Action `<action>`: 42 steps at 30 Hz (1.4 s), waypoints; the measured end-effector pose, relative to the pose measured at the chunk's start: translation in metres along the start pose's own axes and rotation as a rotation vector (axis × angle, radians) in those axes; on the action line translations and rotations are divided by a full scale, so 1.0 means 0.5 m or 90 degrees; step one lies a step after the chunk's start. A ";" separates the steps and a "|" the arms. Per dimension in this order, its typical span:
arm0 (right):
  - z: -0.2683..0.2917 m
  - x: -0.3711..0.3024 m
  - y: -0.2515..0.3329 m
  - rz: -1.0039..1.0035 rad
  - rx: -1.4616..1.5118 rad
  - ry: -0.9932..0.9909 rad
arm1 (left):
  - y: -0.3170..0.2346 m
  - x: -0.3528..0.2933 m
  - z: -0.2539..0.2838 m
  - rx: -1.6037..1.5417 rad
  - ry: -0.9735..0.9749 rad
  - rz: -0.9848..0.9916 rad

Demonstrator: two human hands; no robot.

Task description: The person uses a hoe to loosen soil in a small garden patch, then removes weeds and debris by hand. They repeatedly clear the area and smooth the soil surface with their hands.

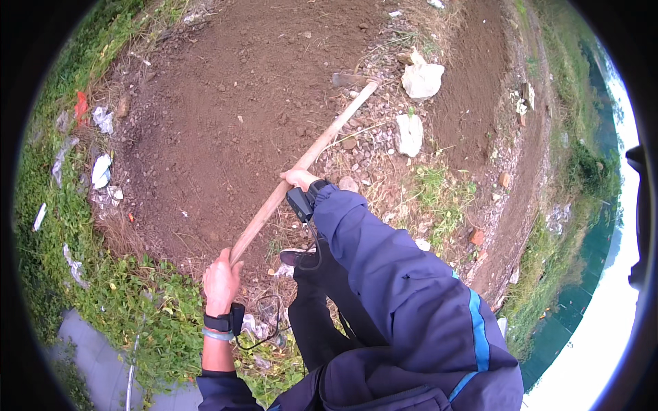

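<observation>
A long wooden-handled hoe (322,142) runs slantwise across the view, from lower left to upper right. Its dark metal blade (348,80) rests at the border between brown soil and stony ground. Near the handle's lower end, my left hand (221,282) is closed round the wood. Farther up, around the middle of the handle, my right hand (299,179) grips it too. Both wrists wear dark strapped devices with a cable. Loose tilled soil (226,137) lies beyond and left of the handle.
Two large white rocks (422,80) (409,135) lie right of the blade among pebbles. Green weeds and plastic litter (101,171) border the soil on the left. My shoe (297,257) stands near the handle. Brick pieces (476,237) lie to the right, before a green fence (582,291).
</observation>
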State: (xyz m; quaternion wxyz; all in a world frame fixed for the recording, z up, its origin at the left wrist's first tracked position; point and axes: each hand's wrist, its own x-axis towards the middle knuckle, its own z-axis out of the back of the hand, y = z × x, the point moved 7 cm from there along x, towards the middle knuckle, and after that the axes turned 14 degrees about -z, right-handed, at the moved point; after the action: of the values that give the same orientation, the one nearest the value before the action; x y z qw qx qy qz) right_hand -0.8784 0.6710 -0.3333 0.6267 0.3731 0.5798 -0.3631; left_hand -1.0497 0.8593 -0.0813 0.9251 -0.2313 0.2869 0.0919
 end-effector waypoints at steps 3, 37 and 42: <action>0.005 -0.027 0.025 -0.030 0.018 0.039 | -0.020 0.019 0.049 0.027 0.019 0.019; 0.808 0.145 0.514 0.105 0.483 0.142 | -0.418 0.442 0.148 0.084 -0.044 0.144; 0.938 0.145 0.600 0.209 0.501 0.156 | -0.452 0.576 0.121 0.060 -0.068 0.095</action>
State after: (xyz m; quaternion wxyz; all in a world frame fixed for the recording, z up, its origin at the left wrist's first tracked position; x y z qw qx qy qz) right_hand -0.3936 0.3901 -0.3685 0.4129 0.7110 0.4003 -0.4048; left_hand -0.7159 0.7013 -0.1175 0.9395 -0.1598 0.2576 0.1594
